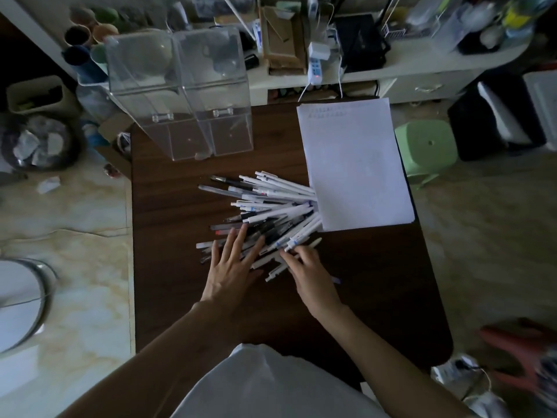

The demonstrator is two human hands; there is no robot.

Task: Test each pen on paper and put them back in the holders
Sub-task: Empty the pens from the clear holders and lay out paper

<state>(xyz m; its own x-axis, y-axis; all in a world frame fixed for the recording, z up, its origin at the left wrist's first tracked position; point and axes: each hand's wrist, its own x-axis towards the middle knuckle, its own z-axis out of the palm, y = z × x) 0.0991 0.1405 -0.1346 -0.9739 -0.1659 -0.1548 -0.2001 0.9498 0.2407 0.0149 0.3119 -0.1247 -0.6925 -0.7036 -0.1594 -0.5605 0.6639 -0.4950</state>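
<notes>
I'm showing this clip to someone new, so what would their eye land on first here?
Most likely the fanned pile of pens in the middle of the dark table, with the left hand spread flat on it and the right hand at its near edge. Next, the white paper stack right of the pile, and two clear holders at the table's far left.
</notes>
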